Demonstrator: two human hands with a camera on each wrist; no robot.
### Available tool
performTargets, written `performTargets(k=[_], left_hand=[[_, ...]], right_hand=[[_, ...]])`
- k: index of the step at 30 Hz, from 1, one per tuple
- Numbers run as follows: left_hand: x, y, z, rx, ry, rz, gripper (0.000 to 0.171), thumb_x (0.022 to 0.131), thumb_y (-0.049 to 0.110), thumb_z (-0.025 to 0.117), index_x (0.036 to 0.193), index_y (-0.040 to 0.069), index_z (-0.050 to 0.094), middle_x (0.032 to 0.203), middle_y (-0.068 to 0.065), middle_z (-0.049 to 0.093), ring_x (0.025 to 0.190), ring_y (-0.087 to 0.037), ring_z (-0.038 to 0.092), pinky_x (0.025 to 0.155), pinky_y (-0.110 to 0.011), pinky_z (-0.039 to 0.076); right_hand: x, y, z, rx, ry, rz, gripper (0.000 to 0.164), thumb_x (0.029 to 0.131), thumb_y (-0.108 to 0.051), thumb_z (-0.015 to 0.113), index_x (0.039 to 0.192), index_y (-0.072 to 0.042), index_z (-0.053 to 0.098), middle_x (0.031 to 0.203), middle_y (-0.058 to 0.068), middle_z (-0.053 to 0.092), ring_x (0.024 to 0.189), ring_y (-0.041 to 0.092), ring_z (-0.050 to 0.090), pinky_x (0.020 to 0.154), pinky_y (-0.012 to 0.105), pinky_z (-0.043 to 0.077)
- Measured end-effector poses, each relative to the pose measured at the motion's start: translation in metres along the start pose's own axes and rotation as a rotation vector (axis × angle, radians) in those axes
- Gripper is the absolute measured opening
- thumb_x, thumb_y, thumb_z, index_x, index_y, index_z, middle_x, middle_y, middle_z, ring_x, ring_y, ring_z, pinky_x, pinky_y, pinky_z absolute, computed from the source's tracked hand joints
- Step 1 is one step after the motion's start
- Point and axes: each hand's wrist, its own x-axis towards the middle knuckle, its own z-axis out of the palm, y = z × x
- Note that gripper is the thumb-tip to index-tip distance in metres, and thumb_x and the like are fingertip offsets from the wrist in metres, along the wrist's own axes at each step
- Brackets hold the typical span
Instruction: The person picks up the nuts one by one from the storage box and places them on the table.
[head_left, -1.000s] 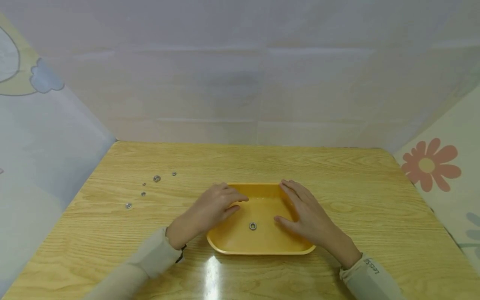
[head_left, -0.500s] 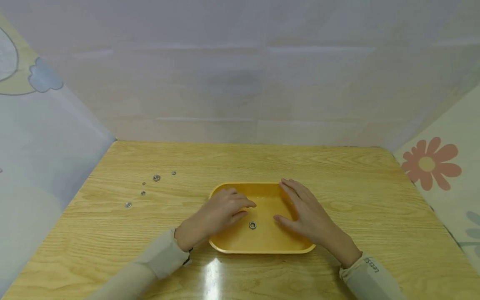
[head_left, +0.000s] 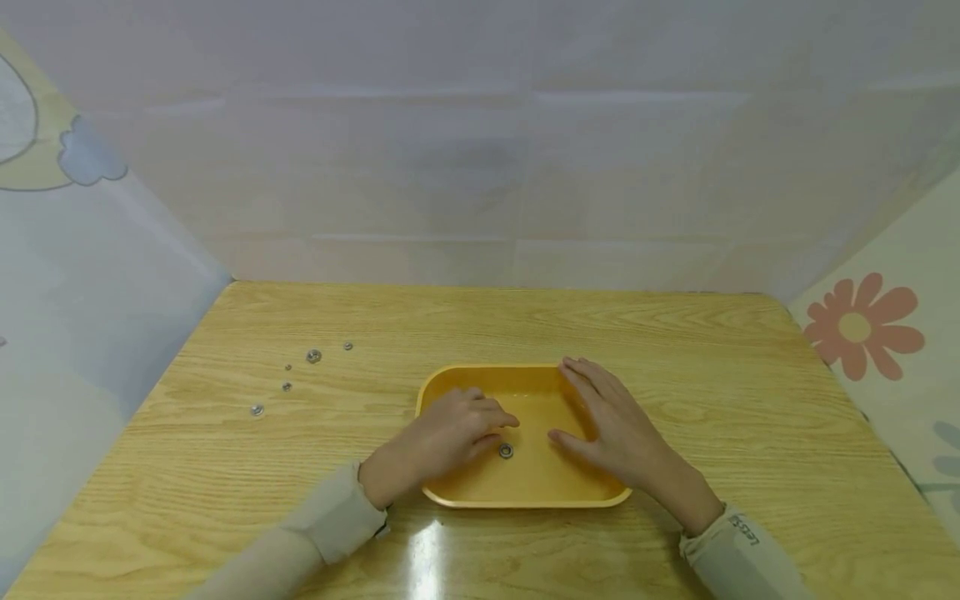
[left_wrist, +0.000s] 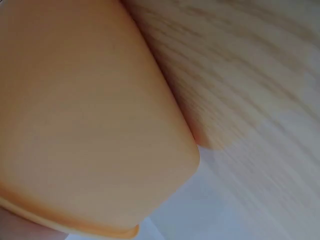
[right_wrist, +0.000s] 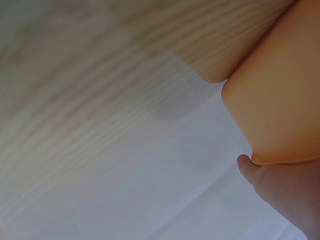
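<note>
A yellow plastic tray (head_left: pixel 555 492) stands on the wooden table in the head view, with one metal hex nut (head_left: pixel 506 451) lying on its floor. My left hand (head_left: pixel 457 433) reaches over the tray's left side, thumb tip close beside the nut and index finger extended just above it. Nothing shows between that thumb and finger. At the opposite end, my right hand (head_left: pixel 618 429) rests along the right rim, fingers nearly straight toward the far corner and thumb inside the tray. The right wrist view shows fingers (right_wrist: pixel 270 172) lying on the rim at the corner.
Several metal nuts of different sizes lie loose on the table (head_left: pixel 712 333) to the left, among them a larger nut (head_left: pixel 313 356) and a flanged-looking one (head_left: pixel 257 410). White sheeting (head_left: pixel 480 167) closes off the back, and printed panels stand at both sides.
My left hand has moved right and toward me, from the tray's left rim to beside the nut. The right hand, the tray and the nuts stay in place.
</note>
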Motion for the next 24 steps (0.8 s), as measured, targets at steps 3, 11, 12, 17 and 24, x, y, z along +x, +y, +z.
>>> performTargets(k=[3,11,12,17,24], left_hand=[[0.0000,0.0004,0.0023,0.024,-0.006,0.027,0.024,0.091,0.019,0.072,0.115,0.016,0.074,0.108,0.006,0.075,0.093,-0.011,0.064,0.083,-0.025,0.051],[-0.0014,0.0025,0.0059,0.079,-0.116,0.004,0.023,0.095,0.025,0.067,0.116,0.022,0.073,0.111,0.009,0.073,0.097,-0.011,0.062,0.083,-0.027,0.050],[-0.0015,0.0031,0.0059,0.083,-0.134,-0.004,0.023,0.095,0.026,0.066,0.117,0.023,0.073,0.112,0.009,0.073,0.097,-0.012,0.061,0.082,-0.027,0.050],[-0.0016,0.0055,0.0057,0.099,-0.182,-0.017,0.022,0.096,0.028,0.065,0.117,0.025,0.072,0.113,0.010,0.072,0.099,-0.011,0.060,0.081,-0.026,0.049],[-0.0017,0.0063,0.0069,0.141,-0.211,-0.018,0.022,0.095,0.030,0.066,0.117,0.028,0.073,0.110,0.012,0.070,0.096,-0.009,0.059,0.078,-0.023,0.048]], right_hand=[[-0.0001,-0.0001,-0.0002,0.000,0.001,0.001,0.087,0.084,-0.037,0.079,0.150,0.001,0.037,0.156,0.016,0.036,0.144,0.039,0.031,0.115,0.060,0.029],[0.0001,-0.0002,0.0002,0.012,-0.003,0.011,0.087,0.084,-0.037,0.079,0.150,0.002,0.037,0.155,0.017,0.036,0.144,0.040,0.030,0.115,0.060,0.028],[0.0000,-0.0003,0.0003,0.013,-0.006,0.014,0.087,0.084,-0.037,0.079,0.150,0.002,0.037,0.156,0.017,0.036,0.144,0.040,0.030,0.115,0.060,0.028],[0.0001,-0.0009,-0.0002,0.020,-0.011,0.025,0.087,0.084,-0.037,0.079,0.150,0.001,0.037,0.156,0.017,0.036,0.145,0.040,0.030,0.115,0.061,0.028],[0.0004,-0.0009,-0.0005,0.023,-0.010,0.017,0.086,0.085,-0.036,0.078,0.150,0.002,0.036,0.156,0.017,0.036,0.145,0.040,0.030,0.115,0.060,0.028]])
